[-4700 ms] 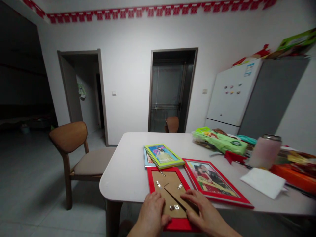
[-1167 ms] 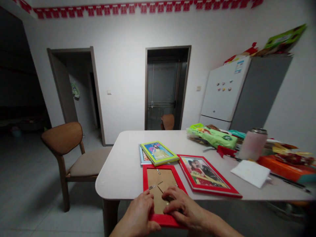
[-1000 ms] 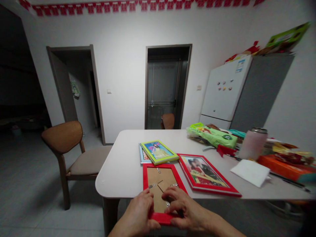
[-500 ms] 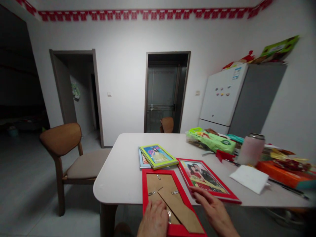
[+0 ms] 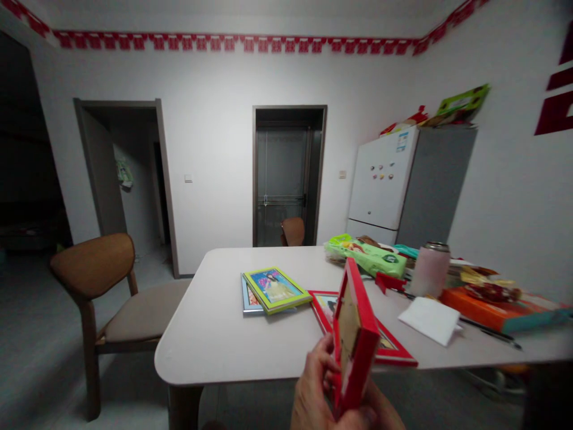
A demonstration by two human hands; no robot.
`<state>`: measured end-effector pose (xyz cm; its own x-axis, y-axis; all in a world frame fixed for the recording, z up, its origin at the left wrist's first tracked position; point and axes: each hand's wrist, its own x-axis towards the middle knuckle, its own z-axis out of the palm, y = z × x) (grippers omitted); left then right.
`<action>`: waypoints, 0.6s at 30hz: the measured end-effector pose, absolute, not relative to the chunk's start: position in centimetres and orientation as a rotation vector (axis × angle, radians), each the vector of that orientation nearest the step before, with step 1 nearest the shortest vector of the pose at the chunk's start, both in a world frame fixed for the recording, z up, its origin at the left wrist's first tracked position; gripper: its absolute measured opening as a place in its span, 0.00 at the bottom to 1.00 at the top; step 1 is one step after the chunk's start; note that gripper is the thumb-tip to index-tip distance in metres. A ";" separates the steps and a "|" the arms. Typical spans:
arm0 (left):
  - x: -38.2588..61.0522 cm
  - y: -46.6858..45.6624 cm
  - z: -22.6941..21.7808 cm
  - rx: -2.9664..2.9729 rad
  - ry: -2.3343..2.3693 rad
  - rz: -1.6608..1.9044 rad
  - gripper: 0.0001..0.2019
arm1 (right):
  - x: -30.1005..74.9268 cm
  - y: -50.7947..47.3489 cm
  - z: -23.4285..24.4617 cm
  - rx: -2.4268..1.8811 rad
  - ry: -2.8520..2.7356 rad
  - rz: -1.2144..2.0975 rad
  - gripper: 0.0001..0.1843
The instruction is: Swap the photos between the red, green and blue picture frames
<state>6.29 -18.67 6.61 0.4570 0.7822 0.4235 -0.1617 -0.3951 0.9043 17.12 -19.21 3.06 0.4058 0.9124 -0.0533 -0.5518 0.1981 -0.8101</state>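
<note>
I hold a small red picture frame upright and edge-on in front of me, above the table's near edge, its brown backing turned to the left. My left hand grips its lower left side with curled fingers. Below the frame, my right hand supports its bottom corner; its fingers are mostly hidden. A larger red frame with a photo lies flat on the white table just behind. A green-framed picture rests on another frame further back.
On the table's right side lie a white napkin, a pink bottle, a green snack bag and an orange box. A wooden chair stands left of the table. A white fridge is at the back right.
The small red frame, lying face down on the table half a second ago, has been lifted and turned upright on its edge. The view has shifted left.
</note>
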 end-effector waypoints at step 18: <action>16.1 -10.8 -0.1 1.336 0.758 0.880 0.22 | 38.3 -10.9 2.9 -2.178 -1.159 0.416 0.23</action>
